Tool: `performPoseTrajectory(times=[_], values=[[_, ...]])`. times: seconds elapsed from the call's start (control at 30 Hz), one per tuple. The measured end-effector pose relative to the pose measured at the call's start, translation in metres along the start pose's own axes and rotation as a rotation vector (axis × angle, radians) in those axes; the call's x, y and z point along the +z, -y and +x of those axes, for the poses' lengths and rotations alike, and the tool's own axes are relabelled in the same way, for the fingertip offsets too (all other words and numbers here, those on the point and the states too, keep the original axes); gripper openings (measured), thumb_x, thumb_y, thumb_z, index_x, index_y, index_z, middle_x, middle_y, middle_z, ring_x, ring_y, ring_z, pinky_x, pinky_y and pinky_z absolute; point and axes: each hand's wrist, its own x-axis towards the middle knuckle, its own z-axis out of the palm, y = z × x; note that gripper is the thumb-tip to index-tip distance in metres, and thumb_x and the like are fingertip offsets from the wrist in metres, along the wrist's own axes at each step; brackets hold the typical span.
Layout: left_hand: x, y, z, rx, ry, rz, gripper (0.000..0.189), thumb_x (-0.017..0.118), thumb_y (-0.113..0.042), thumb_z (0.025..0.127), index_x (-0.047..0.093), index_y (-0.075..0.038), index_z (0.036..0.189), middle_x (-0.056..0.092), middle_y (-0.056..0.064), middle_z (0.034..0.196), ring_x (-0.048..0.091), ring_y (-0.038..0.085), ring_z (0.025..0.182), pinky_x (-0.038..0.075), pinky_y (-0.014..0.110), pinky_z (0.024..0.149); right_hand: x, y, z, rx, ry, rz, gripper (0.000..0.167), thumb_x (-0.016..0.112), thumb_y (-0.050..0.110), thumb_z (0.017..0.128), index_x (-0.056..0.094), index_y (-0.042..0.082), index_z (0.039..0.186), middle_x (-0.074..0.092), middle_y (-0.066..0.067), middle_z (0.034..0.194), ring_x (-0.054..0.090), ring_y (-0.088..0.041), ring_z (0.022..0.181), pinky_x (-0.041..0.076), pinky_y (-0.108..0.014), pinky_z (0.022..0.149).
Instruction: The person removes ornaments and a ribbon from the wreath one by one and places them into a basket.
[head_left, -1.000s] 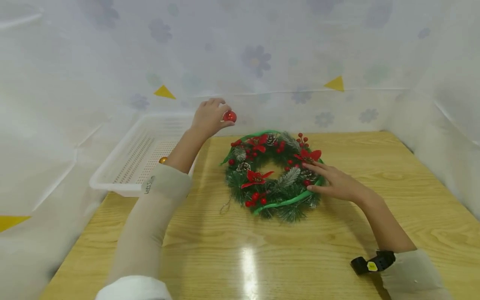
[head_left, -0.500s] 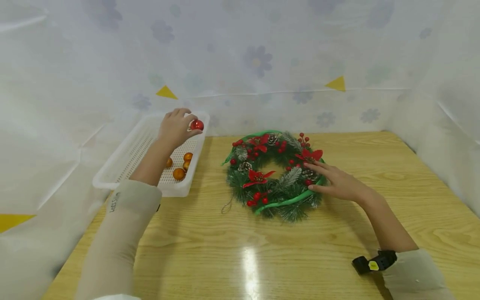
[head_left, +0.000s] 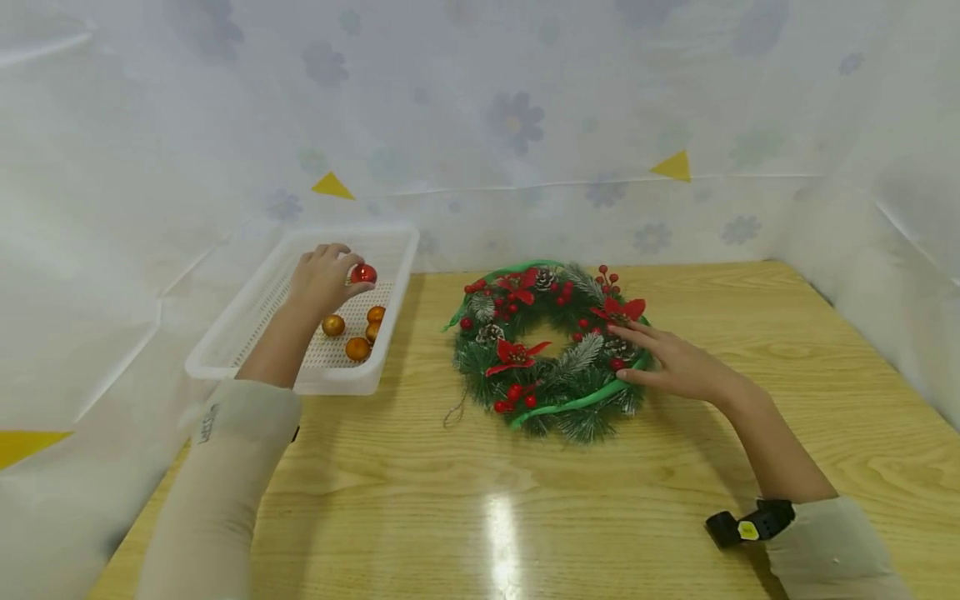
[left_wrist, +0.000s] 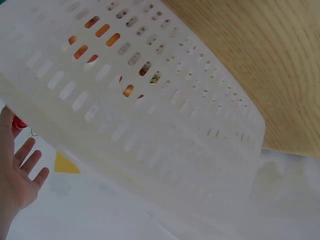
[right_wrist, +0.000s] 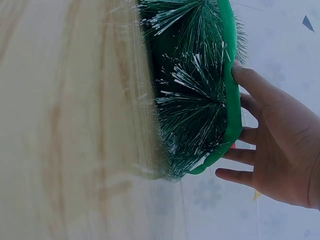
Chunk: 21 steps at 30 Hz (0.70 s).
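Note:
Over the white plastic basket [head_left: 225, 333], my left hand [head_left: 321, 279] pinches a shiny red bauble [head_left: 364, 274] between thumb and fingers. Several orange-gold baubles [head_left: 357, 348] lie on the basket's floor below it. In the left wrist view the basket's slotted side fills most of the picture, and the left hand [left_wrist: 22, 170] shows at the left edge. My right hand [head_left: 675, 362] rests with extended fingers on the right side of a green Christmas wreath [head_left: 472, 367]. The wreath bears red poinsettias, berries and pine cones. A green ribbon [right_wrist: 231, 100] runs along its edge, under the right thumb.
The wooden table [head_left: 420, 500] carries the basket at left and the wreath at centre. A thin cord loop [head_left: 452, 412] lies beside the wreath. White flower-print sheeting [head_left: 465, 108] with yellow triangles [head_left: 332, 186] walls in the back and sides.
My left hand has moved left and then down with the red bauble, from near the wreath to over the basket, uncovering the orange-gold baubles. My right hand has stayed on the wreath.

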Motion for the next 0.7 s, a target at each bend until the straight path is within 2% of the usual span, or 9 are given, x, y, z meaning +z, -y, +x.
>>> performPoseTrajectory(times=[0.23,0.47,0.7], values=[[0.018,0.009,-0.004,-0.015,0.065,0.030,0.047,0.061,-0.035,0.088,0.056,0.000,0.119,0.045,0.022,0.126,0.038,0.040,0.117,0.033,0.053,0.095,0.000,-0.001,0.000,0.002,0.002,-0.003,0.069,0.056,0.041,0.090,0.027,0.013,0.146,0.017,-0.025,0.146,0.018,-0.050,0.127,0.022,-0.069,0.092],[0.037,0.016,-0.008,0.001,0.143,0.096,0.049,0.059,-0.037,0.089,0.055,0.000,0.121,0.045,0.024,0.126,0.039,0.040,0.117,0.033,0.053,0.095,0.000,-0.001,0.000,0.002,0.007,0.003,0.069,0.057,0.041,0.090,0.027,0.013,0.146,0.017,-0.025,0.146,0.017,-0.051,0.127,0.022,-0.070,0.091],[0.053,0.024,-0.012,-0.005,0.204,0.097,0.051,0.058,-0.038,0.090,0.054,0.002,0.121,0.045,0.026,0.126,0.039,0.042,0.116,0.033,0.054,0.095,0.001,-0.002,0.000,-0.001,0.003,0.001,0.069,0.056,0.041,0.090,0.028,0.013,0.145,0.018,-0.025,0.146,0.018,-0.050,0.127,0.023,-0.070,0.091]])
